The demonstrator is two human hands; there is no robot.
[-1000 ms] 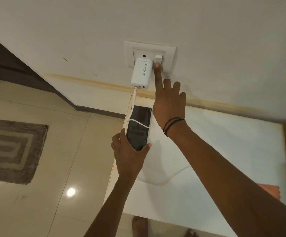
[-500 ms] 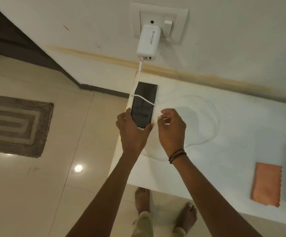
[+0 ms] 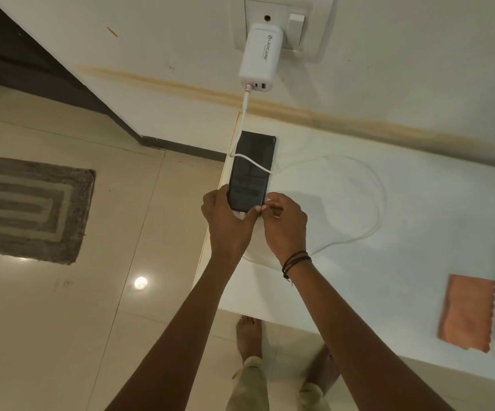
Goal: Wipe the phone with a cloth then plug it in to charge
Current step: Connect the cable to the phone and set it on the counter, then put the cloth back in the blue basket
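Head view: left hand grips phone; right hand seemingly pinching cable end.

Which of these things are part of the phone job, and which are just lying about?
Part of the job:
phone
cable
charger
wall socket
orange cloth
left hand
right hand

Just lying about:
floor mat
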